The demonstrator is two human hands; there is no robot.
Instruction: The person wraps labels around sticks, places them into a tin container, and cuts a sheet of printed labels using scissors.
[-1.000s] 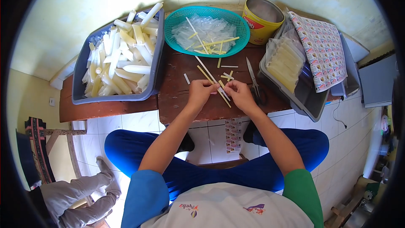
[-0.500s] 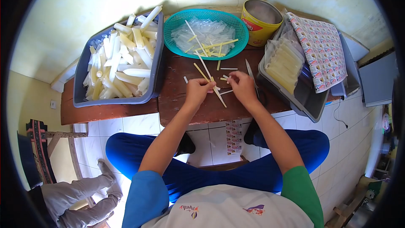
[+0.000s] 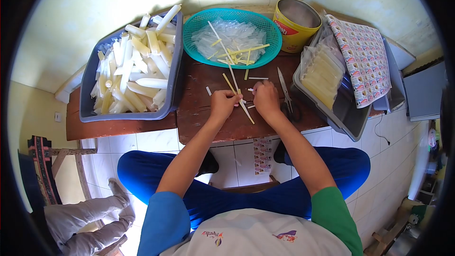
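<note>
My left hand (image 3: 223, 104) is closed in a pinch on thin strips above the brown table. A long white strip (image 3: 231, 72) runs up from it to the basket, and a shorter yellow strip (image 3: 229, 82) sticks out beside it. My right hand (image 3: 267, 97) is closed, with a small white strip piece (image 3: 251, 89) at its fingertips, close to the left fingers. Short cut pieces lie around both hands, including a white piece (image 3: 258, 78) and another white piece (image 3: 208, 90). Scissors (image 3: 286, 94) rest just right of my right hand.
A grey tub (image 3: 125, 118) of wrapped pale sticks stands left on the table (image 3: 199, 130). Behind my hands is a turquoise basket (image 3: 273, 42) with clear wrappers and yellow strips. A yellow tin (image 3: 295, 35), another grey tub (image 3: 332, 121) and a printed sheet (image 3: 359, 61) are right.
My right hand has turned and drawn slightly left and down, closer to my left hand. The left hand keeps its hold on the strips, almost still.
</note>
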